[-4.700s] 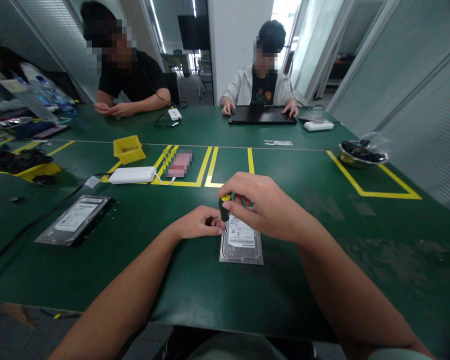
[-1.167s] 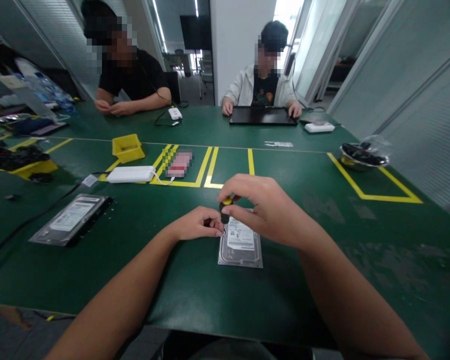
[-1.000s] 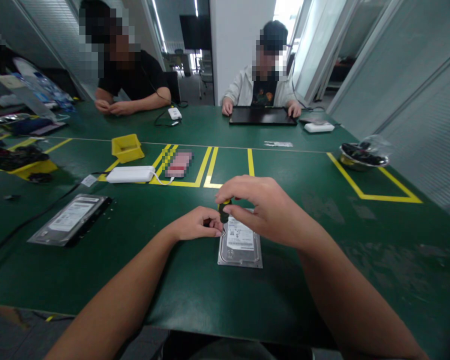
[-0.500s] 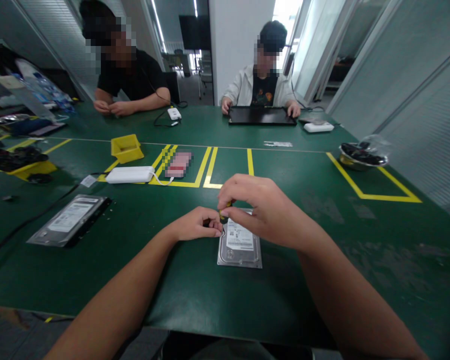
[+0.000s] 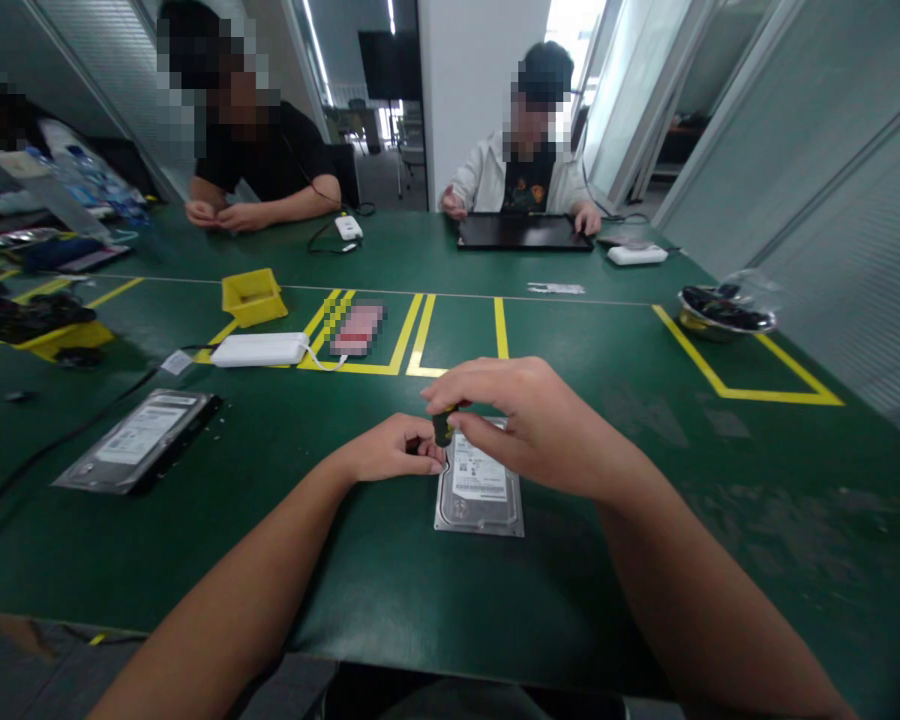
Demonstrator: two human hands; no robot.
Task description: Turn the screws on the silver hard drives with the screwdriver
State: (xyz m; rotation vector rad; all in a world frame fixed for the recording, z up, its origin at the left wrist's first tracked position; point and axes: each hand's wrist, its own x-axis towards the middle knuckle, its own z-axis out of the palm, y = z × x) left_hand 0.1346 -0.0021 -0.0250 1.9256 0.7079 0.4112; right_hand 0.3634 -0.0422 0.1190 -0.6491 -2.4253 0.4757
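Right hand (image 5: 525, 425) pinches a screwdriver (image 5: 443, 428) upright over the hard drive (image 5: 480, 490); left hand (image 5: 390, 452), fingers curled, steadies the drive's corner.

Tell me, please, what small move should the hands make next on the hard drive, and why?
Probably keep turning the screwdriver. The right hand pinches its handle upright over the hard drive corner, and the left hand steadies it at that corner.

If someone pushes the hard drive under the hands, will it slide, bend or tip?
The hard drive looks like a flat metal slab, so probably stiff and rather heavy for its size. It lies flat on the table, so it would likely slide, not tip or roll. The left hand beside it may steady it.
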